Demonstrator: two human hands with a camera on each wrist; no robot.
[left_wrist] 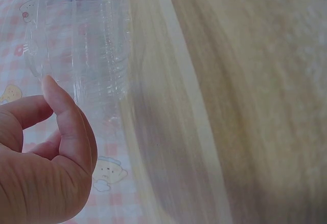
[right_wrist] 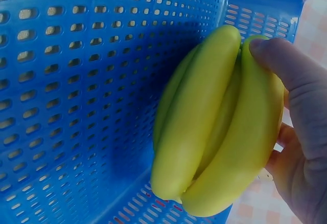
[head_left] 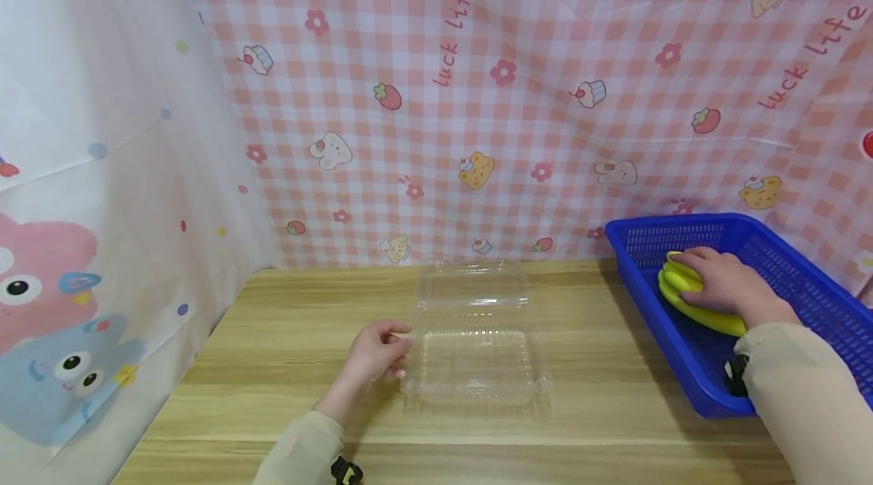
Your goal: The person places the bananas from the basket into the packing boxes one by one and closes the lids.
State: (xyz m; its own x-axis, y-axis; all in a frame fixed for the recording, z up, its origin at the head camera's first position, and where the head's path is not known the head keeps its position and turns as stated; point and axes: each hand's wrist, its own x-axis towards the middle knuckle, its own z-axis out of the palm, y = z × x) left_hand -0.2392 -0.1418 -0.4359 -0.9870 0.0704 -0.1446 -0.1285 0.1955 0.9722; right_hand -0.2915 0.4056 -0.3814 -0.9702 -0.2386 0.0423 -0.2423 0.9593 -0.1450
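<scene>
Evidently, first entry: one bunch of yellow bananas [right_wrist: 194,116], inside the basket, nearer its left side. Right hand [head_left: 723,288]: thumb and fingers clamped round the bunch, thumb tip by one end. Handling note: a hold nearer the middle would, I judge, keep either end from dipping; raise straight, clear of the rim. Basket [head_left: 658,327]: blue, perforated, standing right on the wooden table [head_left: 273,364]. Box [head_left: 477,365]: clear, lid folded back toward the checked cloth [head_left: 423,129]. Left hand [head_left: 373,352]: at the box's left edge, thumb and forefinger close together; whether they pinch it, I cannot tell. Such thin plastic probably slides easily; steadying suits.
</scene>
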